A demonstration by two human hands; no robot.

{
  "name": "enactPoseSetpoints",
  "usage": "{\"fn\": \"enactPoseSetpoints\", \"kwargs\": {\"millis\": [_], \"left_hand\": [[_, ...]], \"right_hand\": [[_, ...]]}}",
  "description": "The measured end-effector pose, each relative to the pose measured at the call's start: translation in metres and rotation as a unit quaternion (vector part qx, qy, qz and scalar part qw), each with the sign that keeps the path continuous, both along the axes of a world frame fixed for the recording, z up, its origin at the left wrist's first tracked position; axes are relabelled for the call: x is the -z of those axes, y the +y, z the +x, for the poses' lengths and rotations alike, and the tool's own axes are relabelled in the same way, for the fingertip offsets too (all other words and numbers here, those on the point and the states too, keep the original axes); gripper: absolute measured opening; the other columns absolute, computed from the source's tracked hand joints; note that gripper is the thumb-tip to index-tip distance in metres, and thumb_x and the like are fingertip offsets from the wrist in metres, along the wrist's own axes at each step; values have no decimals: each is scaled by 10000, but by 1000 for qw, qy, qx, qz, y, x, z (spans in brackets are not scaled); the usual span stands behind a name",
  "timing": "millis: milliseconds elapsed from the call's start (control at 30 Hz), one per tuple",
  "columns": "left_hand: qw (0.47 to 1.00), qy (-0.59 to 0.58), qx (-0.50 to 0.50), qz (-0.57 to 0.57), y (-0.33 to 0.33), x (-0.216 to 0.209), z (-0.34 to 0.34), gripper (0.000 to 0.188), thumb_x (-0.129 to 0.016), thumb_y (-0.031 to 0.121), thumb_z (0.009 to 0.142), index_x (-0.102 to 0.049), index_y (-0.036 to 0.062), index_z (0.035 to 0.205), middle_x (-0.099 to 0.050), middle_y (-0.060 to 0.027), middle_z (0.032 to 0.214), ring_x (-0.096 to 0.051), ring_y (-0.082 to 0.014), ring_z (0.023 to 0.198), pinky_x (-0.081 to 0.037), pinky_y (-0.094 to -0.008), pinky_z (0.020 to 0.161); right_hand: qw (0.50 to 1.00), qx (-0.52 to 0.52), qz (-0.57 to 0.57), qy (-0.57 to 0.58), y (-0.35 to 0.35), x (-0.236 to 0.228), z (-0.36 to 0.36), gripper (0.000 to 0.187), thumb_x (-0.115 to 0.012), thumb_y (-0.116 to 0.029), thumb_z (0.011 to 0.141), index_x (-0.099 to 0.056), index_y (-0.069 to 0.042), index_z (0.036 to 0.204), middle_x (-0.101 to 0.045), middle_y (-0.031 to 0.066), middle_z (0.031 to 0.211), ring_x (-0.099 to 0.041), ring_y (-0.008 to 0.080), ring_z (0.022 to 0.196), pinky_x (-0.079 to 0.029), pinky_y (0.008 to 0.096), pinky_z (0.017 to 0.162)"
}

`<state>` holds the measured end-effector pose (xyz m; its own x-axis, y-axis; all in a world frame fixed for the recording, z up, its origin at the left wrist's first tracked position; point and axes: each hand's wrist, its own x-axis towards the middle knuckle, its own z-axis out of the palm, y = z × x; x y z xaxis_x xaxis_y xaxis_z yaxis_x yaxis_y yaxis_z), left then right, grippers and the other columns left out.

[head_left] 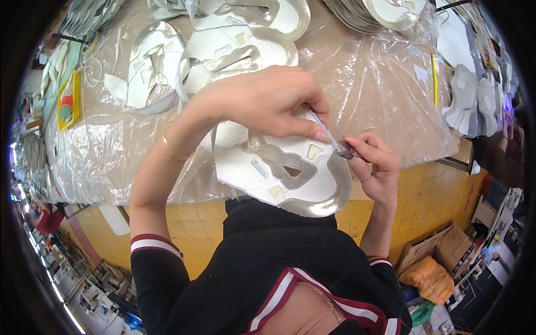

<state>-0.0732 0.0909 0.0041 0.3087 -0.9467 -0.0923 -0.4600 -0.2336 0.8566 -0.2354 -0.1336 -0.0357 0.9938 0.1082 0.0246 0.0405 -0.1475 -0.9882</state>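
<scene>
A white and silver-beige shoe upper (338, 184) lies near the table's front edge and overhangs it. My left hand (279, 103) reaches across its top, fingers bent and thumb pressed down, gripping the upper's far edge where a thin pale strip (315, 118) runs. At the right end of that strip, my right hand (377, 162) pinches a small dark tool (346, 151) whose tip meets the upper's edge. The tool's exact kind is hard to make out. Beyond my left hand lie more uppers, one (240, 53) partly beneath my wrist and another (153, 67) farther left.
Clear plastic sheeting (391, 95) covers the brown table. A stack of uppers (385, 14) stands at the back right, with grey pieces (463, 92) at the right edge. A yellow-framed tray (68, 103) sits at left. Cardboard boxes (452, 245) and an orange sack (427, 279) rest on the floor.
</scene>
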Motion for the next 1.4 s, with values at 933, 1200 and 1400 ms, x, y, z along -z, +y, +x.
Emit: {"fn": "enactPoseSetpoints", "kwargs": {"millis": [933,1200,1400], "left_hand": [[951,85,-296,-34,1,-5,28,385,-661,375,878,-705,1,797,-456,36,519,-391,-42,505,-303,-248,457],[944,105,-312,-34,2,-6,28,438,-678,399,875,-718,-36,904,-607,-6,615,-528,-52,535,-421,-228,495],[940,118,-316,-48,2,-10,27,414,-680,391,881,-716,-21,870,-612,-1,618,-531,-37,539,-419,-213,488]], "right_hand": [[932,199,303,23,12,-6,5,179,-564,-139,974,-633,13,1039,-658,15,977,-572,51,872,-435,213,789],[926,226,303,10,18,-10,11,168,-557,-128,979,-638,14,1012,-651,2,933,-555,32,828,-430,201,752],[925,241,292,-4,19,-18,18,149,-556,-109,974,-642,11,995,-642,-11,909,-549,27,813,-428,198,747]]}}
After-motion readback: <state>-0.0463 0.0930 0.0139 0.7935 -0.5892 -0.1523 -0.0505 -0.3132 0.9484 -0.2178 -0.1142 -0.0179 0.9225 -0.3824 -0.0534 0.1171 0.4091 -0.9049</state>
